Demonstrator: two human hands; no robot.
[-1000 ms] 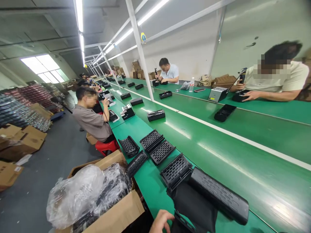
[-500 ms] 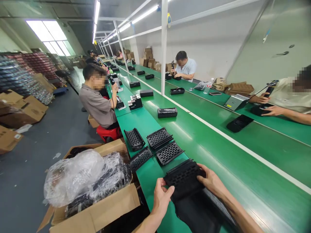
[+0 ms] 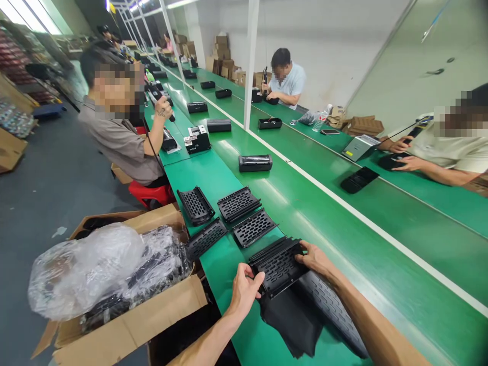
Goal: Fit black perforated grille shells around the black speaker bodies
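A black slotted plastic panel (image 3: pixel 276 272) is held at its two ends over the green bench. My left hand (image 3: pixel 244 290) pinches its left end between thumb and fingers. On the right end, my right hand (image 3: pixel 314 258) grips the edge. Below the panel lies a piece of thin black cloth (image 3: pixel 292 320), partly under it. Beside the cloth, another slotted panel (image 3: pixel 331 307) rests with its outer curve up, partly hidden by my right arm. Several more slotted panels (image 3: pixel 254 227) lie just beyond my hands.
An open cardboard box (image 3: pixel 129 330) with plastic-wrapped black parts stands at the left against the bench. A black housing (image 3: pixel 255 162) sits on the green belt ahead. A co-worker (image 3: pixel 118 137) sits at the left; two more people work across the line.
The black cloth covered the panel's lower part before; now it lies below and the slots show. My view has turned slightly and things appear shifted left. Both hands still hold the panel.
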